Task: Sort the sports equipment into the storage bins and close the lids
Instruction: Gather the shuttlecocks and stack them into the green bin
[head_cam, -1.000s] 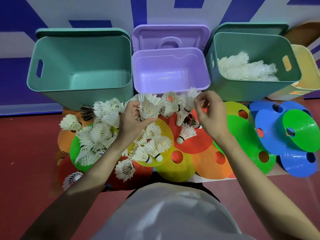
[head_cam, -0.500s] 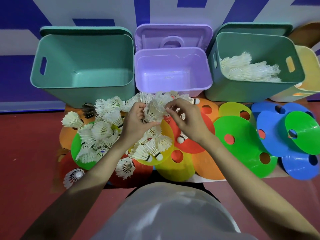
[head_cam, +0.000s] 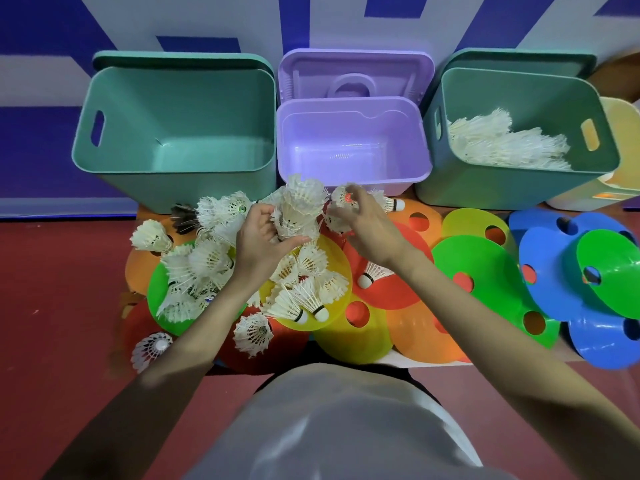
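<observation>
white feathered shuttlecocks (head_cam: 207, 268) lie heaped over a spread of flat plastic disc cones (head_cam: 481, 285) in orange, red, yellow, green and blue, each with a round hole, on the dark red floor (head_cam: 52, 306). the left hand (head_cam: 258, 242) curls its fingers and thumb round a nested stack of white shuttlecocks (head_cam: 299, 209), held upright with the feather skirts fanning toward the bins. the right hand (head_cam: 369, 230) is just beside that stack, its fingertips bent over a shuttlecock with a red-marked base (head_cam: 344, 199); whether it actually pinches it or only touches it cannot be told.

beyond the pile stand three open containers against a blue and white wall (head_cam: 41, 64). the large teal plastic bin on the left (head_cam: 173, 133) holds nothing visible, and its lid (head_cam: 180, 58) leans behind it. the smaller lilac plastic box in the middle (head_cam: 353, 147) has its hinged lid (head_cam: 356, 77) raised at the back. the teal bin on the right (head_cam: 519, 181) holds a heap of white shuttlecocks (head_cam: 502, 143), with its lid (head_cam: 526, 58) propped behind. a pale yellow bin (head_cam: 623, 133) is partly visible at the far right edge, touching the right teal bin.

one shuttlecock (head_cam: 150, 348) lies apart on the floor at lower left. a dark-feathered one (head_cam: 183, 216) sits at the pile's far edge.
</observation>
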Available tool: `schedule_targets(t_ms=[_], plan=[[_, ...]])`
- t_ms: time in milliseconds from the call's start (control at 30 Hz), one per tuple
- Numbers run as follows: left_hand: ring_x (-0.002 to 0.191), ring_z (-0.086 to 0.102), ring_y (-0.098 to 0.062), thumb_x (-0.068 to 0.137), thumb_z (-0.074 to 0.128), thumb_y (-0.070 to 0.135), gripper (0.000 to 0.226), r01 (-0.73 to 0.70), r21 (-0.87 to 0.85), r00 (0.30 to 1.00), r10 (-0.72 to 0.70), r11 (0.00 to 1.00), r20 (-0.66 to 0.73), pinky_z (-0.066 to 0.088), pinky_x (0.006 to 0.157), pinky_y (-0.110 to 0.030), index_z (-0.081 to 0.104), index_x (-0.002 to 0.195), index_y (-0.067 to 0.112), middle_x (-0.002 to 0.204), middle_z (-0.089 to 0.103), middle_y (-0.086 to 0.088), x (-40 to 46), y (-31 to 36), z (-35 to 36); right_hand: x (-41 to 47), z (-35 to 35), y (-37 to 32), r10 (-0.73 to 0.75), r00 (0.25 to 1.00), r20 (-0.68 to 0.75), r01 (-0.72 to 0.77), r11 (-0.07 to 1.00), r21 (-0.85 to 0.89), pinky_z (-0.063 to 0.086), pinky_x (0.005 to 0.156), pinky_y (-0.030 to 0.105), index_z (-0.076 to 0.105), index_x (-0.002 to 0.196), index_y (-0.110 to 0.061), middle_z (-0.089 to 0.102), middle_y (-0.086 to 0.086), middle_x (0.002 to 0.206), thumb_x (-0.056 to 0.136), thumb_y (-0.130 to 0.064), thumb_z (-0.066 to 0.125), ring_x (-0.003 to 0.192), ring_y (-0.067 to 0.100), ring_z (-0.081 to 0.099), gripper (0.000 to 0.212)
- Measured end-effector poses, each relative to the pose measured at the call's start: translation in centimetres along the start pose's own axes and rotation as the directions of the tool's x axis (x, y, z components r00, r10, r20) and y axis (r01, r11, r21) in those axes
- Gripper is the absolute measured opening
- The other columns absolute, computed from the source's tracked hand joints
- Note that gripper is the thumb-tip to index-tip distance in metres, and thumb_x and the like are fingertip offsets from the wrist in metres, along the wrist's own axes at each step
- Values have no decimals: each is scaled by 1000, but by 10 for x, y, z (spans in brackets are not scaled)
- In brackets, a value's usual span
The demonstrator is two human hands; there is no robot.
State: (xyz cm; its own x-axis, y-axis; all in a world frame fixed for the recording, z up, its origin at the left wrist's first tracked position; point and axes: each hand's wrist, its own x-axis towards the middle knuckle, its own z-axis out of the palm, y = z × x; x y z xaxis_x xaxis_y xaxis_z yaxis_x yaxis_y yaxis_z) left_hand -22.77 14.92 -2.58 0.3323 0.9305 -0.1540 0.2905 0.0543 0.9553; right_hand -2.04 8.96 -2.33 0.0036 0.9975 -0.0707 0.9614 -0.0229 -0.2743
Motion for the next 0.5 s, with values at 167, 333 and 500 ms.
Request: schedule_targets(t_ms=[167,333,500], plan=[[104,65,-19,61,90,21,67,4,3,1000,-4,1000,2,55,90,-31,49,113,12,113,64,-6,4,-1,-1,10,-2,2,-19,998,-66,15,998,-60,40,67,37,64,88,-1,54,23,111,78,6,61,91,41,56,12],[104,64,-16,62,90,21,65,-4,33,1000,3,999,12,53,91,-29,49,111,12,111,64,-4,7,3,-1,2,-19,9,84,967,-242,-58,992,109,41,68,34,65,89,-3,54,18,115,85,-11,66,90,35,58,9],[87,57,18,64,88,11,59,-21,74,1000,19,997,18,45,77,-5,47,107,12,100,57,14,8,11,4,-11,-44,-1,288,764,-577,-12,901,434,49,80,36,66,92,-6,54,10,107,93,-25,61,98,20,56,19]])
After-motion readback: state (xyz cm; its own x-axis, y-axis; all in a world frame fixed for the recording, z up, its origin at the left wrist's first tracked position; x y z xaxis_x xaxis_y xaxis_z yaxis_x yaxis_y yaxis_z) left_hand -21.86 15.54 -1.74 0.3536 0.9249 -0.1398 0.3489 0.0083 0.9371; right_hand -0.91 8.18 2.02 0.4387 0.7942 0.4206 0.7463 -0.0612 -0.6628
